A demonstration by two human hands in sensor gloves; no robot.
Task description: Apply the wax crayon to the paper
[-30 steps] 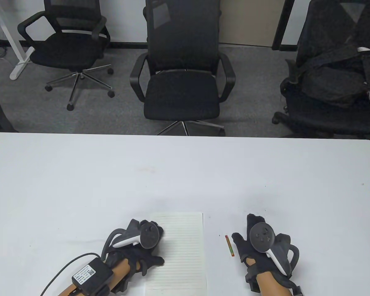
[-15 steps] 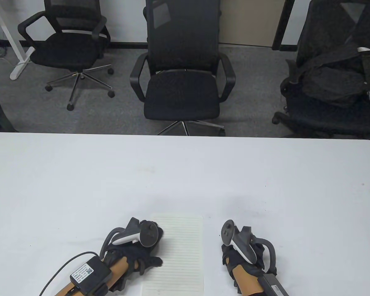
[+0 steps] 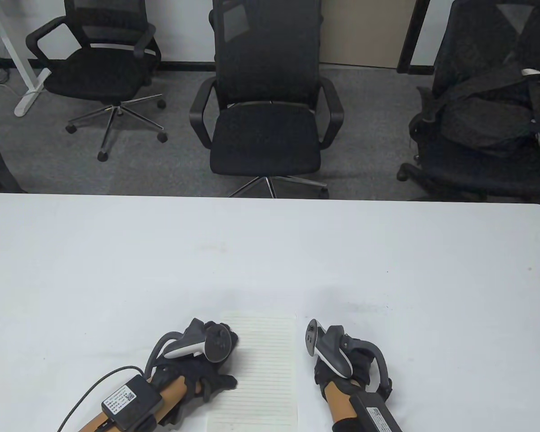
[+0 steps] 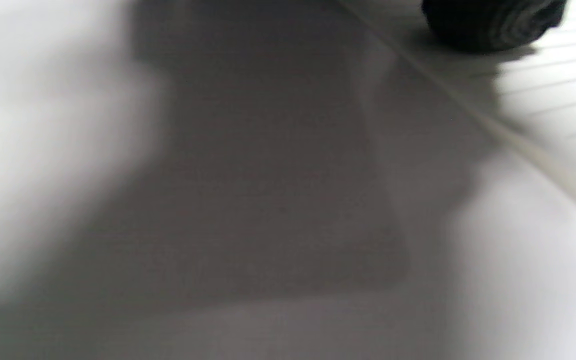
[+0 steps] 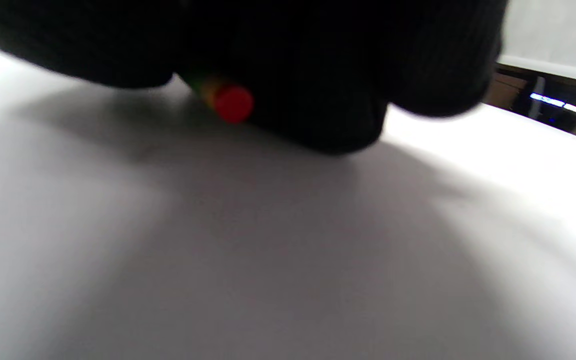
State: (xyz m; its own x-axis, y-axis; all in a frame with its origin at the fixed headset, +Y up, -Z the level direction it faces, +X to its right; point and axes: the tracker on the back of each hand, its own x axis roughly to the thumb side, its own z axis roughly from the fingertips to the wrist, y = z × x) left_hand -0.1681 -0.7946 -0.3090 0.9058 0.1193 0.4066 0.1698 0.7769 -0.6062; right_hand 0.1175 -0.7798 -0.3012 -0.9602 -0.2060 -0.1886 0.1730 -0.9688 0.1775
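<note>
table view first: the left hand (image 3: 202,364) lies flat at the paper's (image 3: 256,373) nine o'clock edge, fingers spread onto the sheet, thumb reaching in lower down. that looks like a pinning hold, meant to stop the lined sheet sliding on the smooth white counter (image 3: 270,252) once strokes begin. the right hand (image 3: 342,364) sits just off the paper's three o'clock edge, rolled onto its side so the tracker faces the sheet; the crayon cannot be seen from up here, hidden under the glove.

left wrist view: blurred, but one dark fingertip (image 4: 493,22) rests on the ruled paper at one o'clock, the sheet's edge running diagonally below it. fingers extended, gripping nothing.

right wrist view: here it is, the crayon (image 5: 225,100), red end poking out at eleven o'clock from under the curled black fingers (image 5: 318,75), green and yellow wrapper just behind. the hand is closed around it, low over the counter. my read: crayon picked up, not yet on paper, which lies toward nine o'clock of this hand.
</note>
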